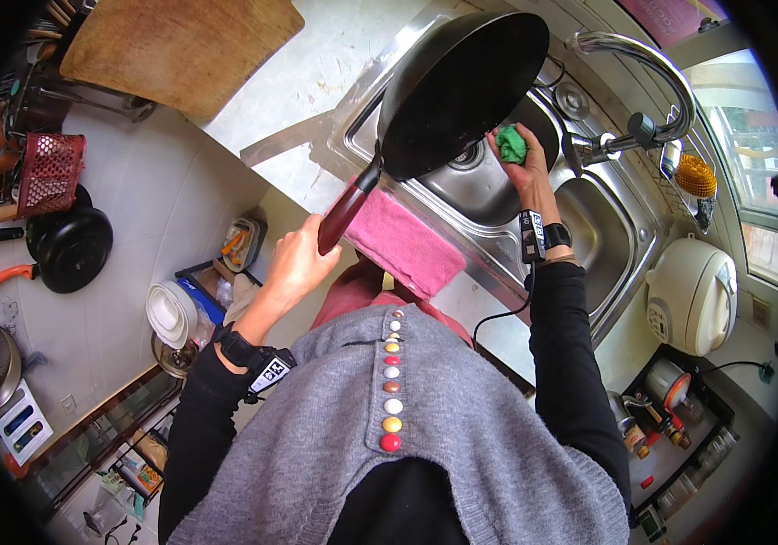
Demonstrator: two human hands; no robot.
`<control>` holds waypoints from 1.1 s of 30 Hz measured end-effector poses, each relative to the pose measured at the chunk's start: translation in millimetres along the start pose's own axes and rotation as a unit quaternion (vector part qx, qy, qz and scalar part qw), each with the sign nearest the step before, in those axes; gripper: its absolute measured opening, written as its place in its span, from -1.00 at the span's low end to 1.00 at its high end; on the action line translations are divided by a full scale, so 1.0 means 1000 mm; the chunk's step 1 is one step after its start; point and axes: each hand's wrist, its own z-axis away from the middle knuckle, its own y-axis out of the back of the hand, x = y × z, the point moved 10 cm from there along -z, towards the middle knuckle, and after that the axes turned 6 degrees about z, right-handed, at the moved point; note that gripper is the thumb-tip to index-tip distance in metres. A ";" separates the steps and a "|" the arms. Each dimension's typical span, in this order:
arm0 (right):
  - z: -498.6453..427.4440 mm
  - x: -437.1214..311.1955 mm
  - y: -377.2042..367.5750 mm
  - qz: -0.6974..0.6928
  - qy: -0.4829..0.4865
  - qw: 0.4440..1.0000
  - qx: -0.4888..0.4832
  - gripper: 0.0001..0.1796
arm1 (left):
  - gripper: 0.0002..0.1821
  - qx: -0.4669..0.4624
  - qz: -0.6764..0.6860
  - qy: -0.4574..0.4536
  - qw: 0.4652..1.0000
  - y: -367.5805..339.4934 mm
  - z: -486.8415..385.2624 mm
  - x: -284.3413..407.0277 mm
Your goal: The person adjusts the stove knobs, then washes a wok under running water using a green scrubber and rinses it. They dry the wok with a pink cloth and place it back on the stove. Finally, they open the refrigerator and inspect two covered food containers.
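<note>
My left hand (pixel 299 260) grips the dark red handle of a black wok (pixel 464 88). The wok is tilted over the stainless steel double sink (pixel 440 187), its dark inside turned toward my right side. In my right hand (pixel 530 163) is a crumpled green scouring cloth (pixel 511 144), held close to the wok's lower rim. Whether the cloth touches the wok I cannot tell. A folded pink towel (pixel 402 242) lies along the counter's front edge, below the wok.
A chrome faucet (pixel 668 75) arches over the sink's back edge. Right of the basins stands a cream rice cooker (pixel 692 296). A wire rack holds a yellow scrubber (pixel 695 176). A wooden cutting board (pixel 185 51) lies on the counter at upper left. A cable trails from my right wrist.
</note>
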 end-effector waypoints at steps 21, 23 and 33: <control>-0.022 -0.015 0.033 0.280 0.033 0.951 0.124 -0.76 | -0.57 0.007 -0.013 0.008 1.000 -0.001 0.004 0.003; -0.020 -0.012 0.030 0.267 0.015 0.957 0.115 -0.76 | -0.58 0.009 -0.014 0.008 1.000 -0.001 0.004 0.002; 0.003 -0.020 -0.019 0.344 0.024 0.938 -0.047 -0.69 | -0.61 0.003 0.006 0.007 1.000 0.000 0.003 0.003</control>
